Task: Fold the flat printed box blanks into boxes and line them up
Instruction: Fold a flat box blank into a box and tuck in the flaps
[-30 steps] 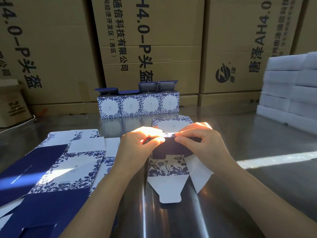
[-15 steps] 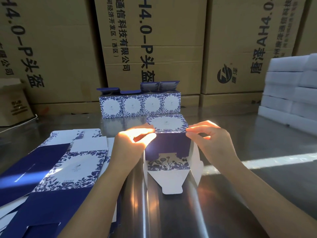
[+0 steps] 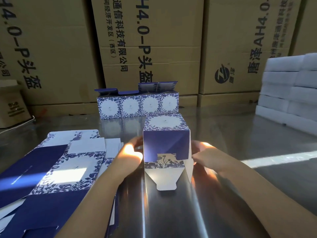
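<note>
Opened up taller than before, the half-formed box (image 3: 166, 143) stands at frame centre, dark blue interior showing. Its side walls are gripped by the left hand (image 3: 131, 156) and the right hand (image 3: 206, 157). Four finished boxes (image 3: 138, 107), lids open, line up behind; flat blanks (image 3: 56, 169) lie lower left.

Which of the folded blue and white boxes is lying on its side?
The near box, between the left hand and right hand: patterned face up, open end toward the camera. The back row of four stands upright.
</note>
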The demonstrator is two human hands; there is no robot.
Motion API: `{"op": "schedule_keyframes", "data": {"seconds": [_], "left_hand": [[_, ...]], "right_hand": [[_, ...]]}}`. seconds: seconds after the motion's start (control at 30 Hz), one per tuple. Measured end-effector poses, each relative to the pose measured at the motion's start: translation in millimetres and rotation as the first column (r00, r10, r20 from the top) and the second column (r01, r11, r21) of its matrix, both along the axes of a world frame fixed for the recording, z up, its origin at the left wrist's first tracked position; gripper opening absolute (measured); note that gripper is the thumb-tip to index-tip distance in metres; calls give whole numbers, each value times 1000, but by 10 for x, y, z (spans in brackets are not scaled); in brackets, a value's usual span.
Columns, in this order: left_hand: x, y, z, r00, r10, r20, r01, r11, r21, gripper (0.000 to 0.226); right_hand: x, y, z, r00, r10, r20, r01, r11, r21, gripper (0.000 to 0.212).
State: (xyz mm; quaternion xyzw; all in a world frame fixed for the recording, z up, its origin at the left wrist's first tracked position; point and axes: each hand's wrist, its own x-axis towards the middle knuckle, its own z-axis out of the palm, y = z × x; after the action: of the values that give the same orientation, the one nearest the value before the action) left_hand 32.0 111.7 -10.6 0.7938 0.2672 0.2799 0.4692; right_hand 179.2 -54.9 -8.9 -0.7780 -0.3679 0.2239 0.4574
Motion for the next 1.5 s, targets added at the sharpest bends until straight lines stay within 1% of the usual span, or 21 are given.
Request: {"op": "schedule_keyframes", "data": {"seconds": [0.07, 0.2, 0.3, 0.33, 0.43, 0.5, 0.53, 0.6, 0.67, 0.77, 0.87, 0.97, 1.03, 1.1, 1.17, 1.23, 1.3, 1.37, 1.4, 1.43, 1.5], "left_hand": [[-34, 21, -13, 1000, -24, 11, 24, 999, -44, 67], [-84, 37, 24, 982, -18, 186, 59, 973, -222, 47], [-90, 30, 81, 940, 21, 341, 149, 873, -464, 40], [-87, 34, 94, 925, 19, 380, 188, 845, -500, 40], [-97, 13, 111, 883, -55, 466, 286, 850, -443, 44], [-102, 1, 97, 865, -74, 496, 301, 868, -395, 37], [-104, 0, 84, 857, -93, 506, 315, 873, -372, 36], [-106, -8, 74, 844, -148, 515, 352, 878, -324, 48], [-114, -1, 70, 842, -194, 504, 366, 890, -270, 57], [-119, 13, 68, 851, -258, 457, 373, 910, -182, 57], [-120, 6, 76, 853, -300, 426, 388, 912, -135, 62], [-126, -15, 81, 855, -351, 381, 403, 913, -64, 72], [-130, -10, 72, 853, -358, 379, 405, 913, -49, 71], [-130, 18, 57, 854, -348, 388, 400, 914, -62, 72], [-128, 39, 39, 860, -342, 378, 397, 915, -76, 76], [-133, 44, 41, 868, -311, 388, 391, 909, -147, 76], [-131, 19, 71, 863, -245, 442, 390, 879, -274, 66], [-104, -17, 109, 865, -123, 487, 350, 843, -408, 41], [-82, -27, 121, 876, -54, 480, 304, 833, -462, 35], [-61, -40, 129, 889, -9, 458, 262, 830, -493, 34], [-26, -38, 115, 903, 15, 429, 225, 835, -503, 32]], "right_hand": [[4, -4, 12, 1000, -2, -24, 3, 1000, 16, 49], [-1, -5, 28, 969, 44, -244, 0, 984, 176, 45], [-7, 2, 49, 924, 165, -346, -55, 950, 307, 47], [0, 5, 54, 908, 205, -366, -72, 936, 345, 49], [10, 24, 59, 878, 269, -396, -65, 886, 458, 55], [10, 30, 58, 887, 273, -372, -42, 850, 525, 57], [9, 31, 60, 893, 277, -355, -38, 832, 554, 55], [17, 22, 60, 906, 285, -314, -51, 808, 587, 47], [29, 21, 46, 911, 288, -296, -58, 799, 599, 46], [24, 48, 10, 922, 261, -287, -28, 782, 622, 49], [-20, 82, 0, 930, 219, -296, 16, 779, 627, 53], [-65, 107, -6, 917, 231, -326, 24, 782, 623, 58], [-108, 111, 4, 902, 233, -364, 47, 784, 619, 59], [-140, 111, 11, 927, 182, -328, 52, 804, 593, 57], [-156, 113, 10, 959, 127, -253, 40, 824, 565, 48], [-158, 104, 6, 967, 124, -224, 27, 822, 569, 49], [-150, 86, 11, 971, 140, -193, -3, 817, 577, 53], [-154, 65, 37, 981, 143, -130, -41, 809, 586, 54], [-158, 57, 46, 984, 143, -106, -53, 803, 593, 57], [-163, 53, 53, 984, 148, -104, -57, 796, 602, 60], [-185, 44, 64, 979, 154, -132, -39, 781, 623, 63]]}}
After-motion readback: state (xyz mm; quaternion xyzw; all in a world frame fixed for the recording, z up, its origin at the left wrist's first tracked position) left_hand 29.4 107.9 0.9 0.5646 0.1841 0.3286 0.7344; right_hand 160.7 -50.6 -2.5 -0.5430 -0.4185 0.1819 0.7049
